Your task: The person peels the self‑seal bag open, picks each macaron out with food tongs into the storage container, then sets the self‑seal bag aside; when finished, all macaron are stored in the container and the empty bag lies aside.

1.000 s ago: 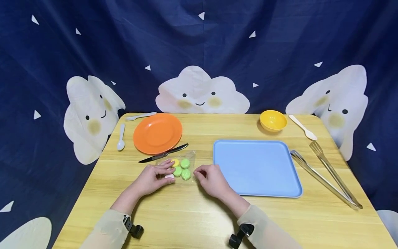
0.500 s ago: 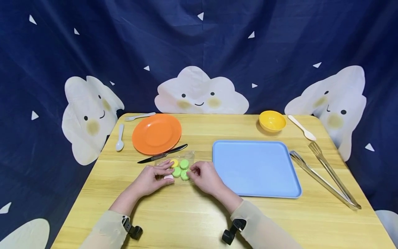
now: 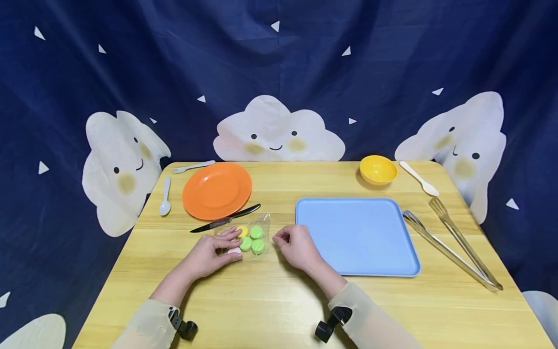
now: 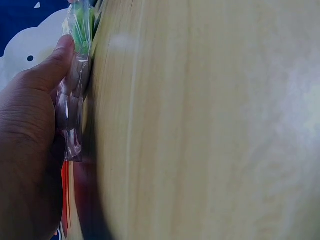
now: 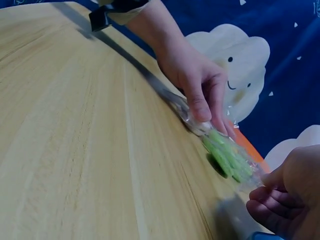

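Note:
A clear plastic bag of macarons (image 3: 252, 238), green, yellow and one white, lies on the wooden table (image 3: 261, 300) in front of me. My left hand (image 3: 233, 244) holds the bag's left end, fingers over the white macaron. In the left wrist view my thumb (image 4: 57, 60) presses the bag (image 4: 72, 115) against the table. My right hand (image 3: 279, 240) pinches the bag's right edge with curled fingers. The right wrist view shows the left hand (image 5: 207, 107) on the bag (image 5: 227, 152) and the right hand (image 5: 267, 192) at its near edge.
A black knife (image 3: 226, 219) lies just behind the bag, with an orange plate (image 3: 216, 190) beyond it. A blue tray (image 3: 357, 237) sits right of my right hand. Metal tongs (image 3: 453, 247), a yellow bowl (image 3: 378, 169), spoons (image 3: 164, 196) and a fork (image 3: 192, 166) lie around.
My right hand went left onto the bag half a second ago and has now drawn back right, pinching its edge. The left hand has stayed on the bag's left end.

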A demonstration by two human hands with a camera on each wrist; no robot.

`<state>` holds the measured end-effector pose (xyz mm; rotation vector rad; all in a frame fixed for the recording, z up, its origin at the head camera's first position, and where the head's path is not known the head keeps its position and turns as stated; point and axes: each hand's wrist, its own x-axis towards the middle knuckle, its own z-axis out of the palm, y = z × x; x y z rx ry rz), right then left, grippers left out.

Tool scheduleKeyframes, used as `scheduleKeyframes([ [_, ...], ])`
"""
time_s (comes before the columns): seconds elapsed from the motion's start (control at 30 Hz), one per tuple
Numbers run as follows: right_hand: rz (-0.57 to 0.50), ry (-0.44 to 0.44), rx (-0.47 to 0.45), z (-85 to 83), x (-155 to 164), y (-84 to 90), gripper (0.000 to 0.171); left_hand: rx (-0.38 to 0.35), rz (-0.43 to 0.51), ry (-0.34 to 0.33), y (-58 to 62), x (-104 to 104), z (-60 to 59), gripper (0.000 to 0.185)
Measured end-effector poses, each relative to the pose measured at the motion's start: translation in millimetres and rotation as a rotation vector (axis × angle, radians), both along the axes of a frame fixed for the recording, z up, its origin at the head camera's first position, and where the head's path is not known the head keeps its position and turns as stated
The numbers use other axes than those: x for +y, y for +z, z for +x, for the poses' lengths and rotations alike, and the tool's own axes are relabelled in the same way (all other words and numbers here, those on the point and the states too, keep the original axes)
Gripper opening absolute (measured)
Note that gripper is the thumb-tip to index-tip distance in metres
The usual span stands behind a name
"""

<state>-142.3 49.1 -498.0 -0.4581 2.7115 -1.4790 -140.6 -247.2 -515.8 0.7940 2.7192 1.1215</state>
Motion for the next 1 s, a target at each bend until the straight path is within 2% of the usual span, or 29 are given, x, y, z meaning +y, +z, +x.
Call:
scheduleKeyframes([
  [0.27, -0.013, 0.039, -0.014, -11.1, -13, 3.1, 0.008, 0.023, -0.001, -0.015, -3.8, -1, -1.4, 0.046],
  [0.43, 0.063, 0.053, 0.002, -18.9, -22, 0.6, 0.008, 0.028, 0.0, -0.019, -6.1, -2, -2.2, 0.046],
  [0.77, 0.051, -0.026, -0.066, -22.6, -7, 4.6, 0.012, 0.014, -0.008, 0.001, -2.6, -2, -2.8, 0.045],
  [1.0, 0.046, 0.039, -0.009, -29.9, -14, 7.3, 0.005, 0.014, -0.001, -0.001, -4.4, -3, -2.5, 0.044],
])
